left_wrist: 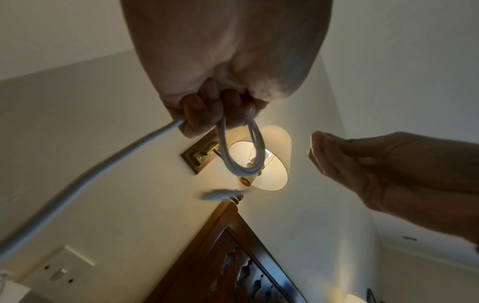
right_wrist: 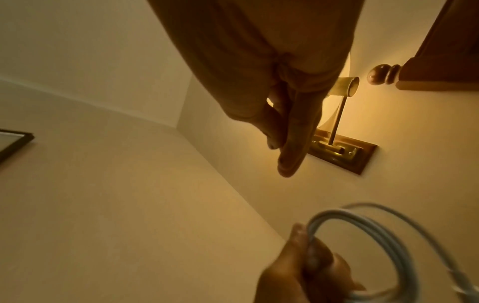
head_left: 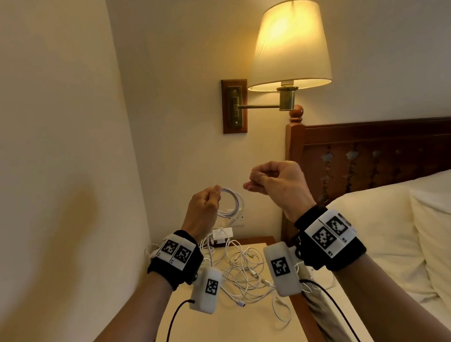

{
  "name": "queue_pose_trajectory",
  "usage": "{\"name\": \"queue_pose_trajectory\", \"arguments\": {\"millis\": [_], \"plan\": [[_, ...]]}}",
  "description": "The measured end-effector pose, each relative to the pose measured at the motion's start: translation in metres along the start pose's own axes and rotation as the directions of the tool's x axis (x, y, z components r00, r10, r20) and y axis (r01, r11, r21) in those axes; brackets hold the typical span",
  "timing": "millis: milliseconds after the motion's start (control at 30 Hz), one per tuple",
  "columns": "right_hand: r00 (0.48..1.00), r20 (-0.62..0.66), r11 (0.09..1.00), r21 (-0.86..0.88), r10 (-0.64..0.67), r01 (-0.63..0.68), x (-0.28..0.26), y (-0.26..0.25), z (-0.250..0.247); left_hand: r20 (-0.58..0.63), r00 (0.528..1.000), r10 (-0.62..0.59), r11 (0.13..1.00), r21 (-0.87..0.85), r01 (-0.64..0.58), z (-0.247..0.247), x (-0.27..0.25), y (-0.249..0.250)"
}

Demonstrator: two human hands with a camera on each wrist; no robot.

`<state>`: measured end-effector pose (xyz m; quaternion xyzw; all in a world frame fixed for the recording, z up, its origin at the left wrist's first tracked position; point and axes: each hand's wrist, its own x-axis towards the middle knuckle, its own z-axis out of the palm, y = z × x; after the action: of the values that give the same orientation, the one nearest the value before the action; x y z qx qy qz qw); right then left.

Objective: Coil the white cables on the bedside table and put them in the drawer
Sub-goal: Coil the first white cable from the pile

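Note:
My left hand [head_left: 207,201] is raised above the bedside table [head_left: 298,322] and grips a small coil of white cable [head_left: 231,202] at its top. In the left wrist view the fingers [left_wrist: 207,114] curl round the loops of the coil [left_wrist: 243,151], a tail of it [left_wrist: 77,194] runs down to the left, and a blurred cable end [left_wrist: 223,194] hangs below. My right hand [head_left: 256,182] is level with the coil and a little to its right, fingers curled, thumb against forefinger, nothing visible in it. A tangle of white cables [head_left: 241,273] lies on the table. The drawer is out of sight.
A lit wall lamp [head_left: 288,45] hangs above the table. A dark wooden headboard [head_left: 376,151] and a bed with white pillows [head_left: 381,240] stand close on the right. A wall socket with a white charger [head_left: 220,234] is behind the table. A wall lies close on the left.

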<state>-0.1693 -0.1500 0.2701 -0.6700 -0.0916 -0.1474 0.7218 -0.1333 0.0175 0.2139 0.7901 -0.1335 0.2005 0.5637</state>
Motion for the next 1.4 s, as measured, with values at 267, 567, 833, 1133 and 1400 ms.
{"name": "queue_pose_trajectory", "arguments": {"millis": [267, 567, 833, 1133, 1400], "plan": [[1.0, -0.005, 0.813, -0.582, -0.024, 0.017, 0.005, 0.03, 0.003, 0.022, 1.0, -0.002, 0.993, -0.115, 0.004, -0.004, -0.002, 0.015], [0.994, 0.02, 0.974, -0.202, 0.108, -0.102, -0.001, 0.031, 0.005, 0.002, 1.0, 0.026, 0.999, -0.044, -0.026, -0.012, -0.003, 0.012], [0.988, -0.024, 0.947, -0.29, -0.151, 0.138, -0.011, 0.031, 0.018, -0.008, 1.0, -0.018, 0.995, -0.097, 0.017, -0.009, 0.001, 0.012], [0.92, -0.044, 0.732, -0.621, -0.39, 0.28, 0.002, 0.049, 0.016, 0.124, 0.984, -0.13, 0.919, -0.358, 0.167, -0.003, -0.007, 0.025], [0.963, 0.152, 0.972, -0.049, -0.221, 0.23, 0.0, 0.046, 0.012, 0.141, 0.982, -0.122, 0.894, -0.415, 0.171, -0.003, -0.007, 0.031]]}}
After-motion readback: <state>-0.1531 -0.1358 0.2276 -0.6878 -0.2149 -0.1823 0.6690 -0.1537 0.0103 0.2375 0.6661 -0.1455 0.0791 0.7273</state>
